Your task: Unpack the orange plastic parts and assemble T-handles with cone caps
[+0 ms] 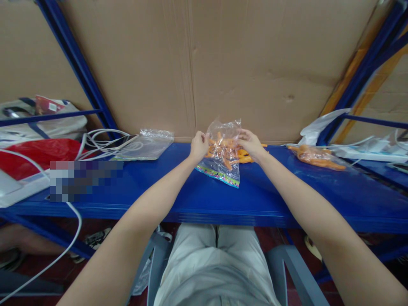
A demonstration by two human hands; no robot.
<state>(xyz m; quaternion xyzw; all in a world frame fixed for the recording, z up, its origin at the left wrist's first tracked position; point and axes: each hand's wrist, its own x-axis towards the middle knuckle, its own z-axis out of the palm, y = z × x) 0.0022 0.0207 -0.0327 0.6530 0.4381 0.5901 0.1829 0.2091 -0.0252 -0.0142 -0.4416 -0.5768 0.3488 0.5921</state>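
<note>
Clear crinkled plastic bag with a printed blue, green and pink strip (pixel 230 127) sits mid-counter, between the two hands, strip end toward the person. Orange plastic piece with several arms (pixel 227 163) shows through the film; looks to be inside, though glare blurs the outline.

Left hand (pixel 199 145): thumb and fingertips pinching the bag's left edge. Right hand (pixel 250 143): fingers bent, pinching film at the right edge, upper part; exact thumb contact hard to make out. Hands apart, the bag spanning the gap.

Orange openwork plastic part (pixel 245 157) lies on the blue counter (pixel 178 191) behind the bag, partly under the right hand. Whether it joins the piece seen through the film, cannot tell.

Farther right, well apart: clear bag of orange plastic parts (pixel 318 158). To the left: flat clear plastic bag (pixel 153 146), beside looped white cables (pixel 103 137). Brown cardboard panel (pixel 255 76) stands behind.

Step in hand, my reading: handling the film by its two sides, with the orange piece about the middle. Next move seems to call for a light, even hold on both edges; thin film could slip or crumple, and the orange arms might snag it.
</note>
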